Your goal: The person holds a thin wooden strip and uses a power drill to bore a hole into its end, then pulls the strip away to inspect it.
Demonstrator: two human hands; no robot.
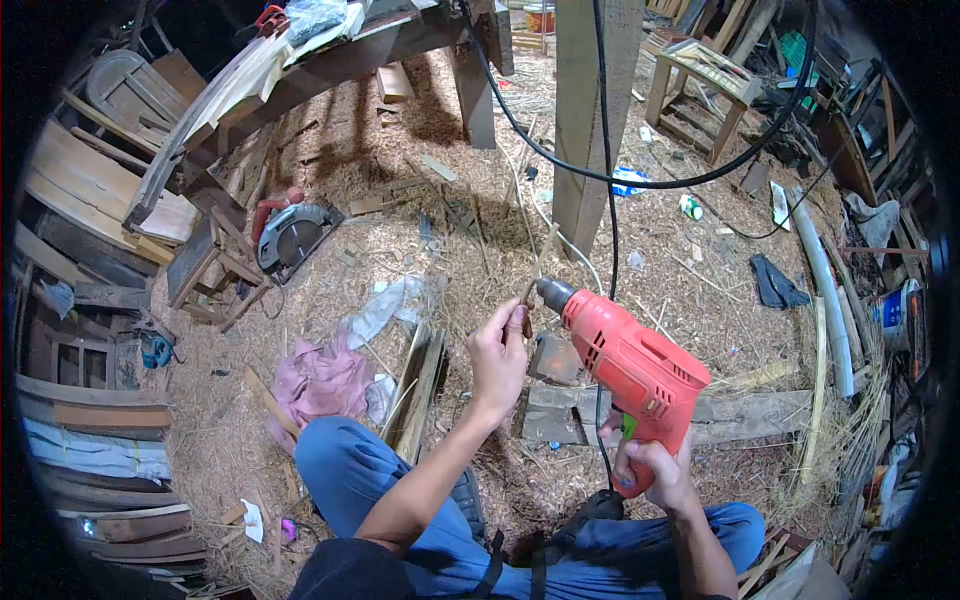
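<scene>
R hand [655,465] is wrapped round the grip of a drill [640,365], red hard-plastic body w/ vent slots, just R of ctr frame; a bit of green shows by the grip. Drill tilts, nose to upper L, ending in a dark metal chuck [556,292], cylindrical. L hand [500,345], ctr frame, is right by the chuck: thumb & fingertips drawn close together; can't tell if they pinch something thin, too small to make out.

Below the drill, a rough, weathered plank [740,412] lies flat, w/ a grayish block [557,358] just above it. Blue trousers [350,480], soft & creased, bent knees, bottom of frame.

Floor [400,270] = curly pale wood shavings, w/ offcuts. Ctr L: crumpled pink cloth [320,380], soft folds. Upper L: circ. saw [295,238], round metal guard, red handle, beside a small wooden frame [215,262]. Top ctr: squared timber post [580,120], visible grain, w/ smooth blk cable [650,183] looping across it. Upper R: slatted wooden stand [705,90]. R side: limp dark cloth [775,282] near a long, round pale pole [825,290].
</scene>
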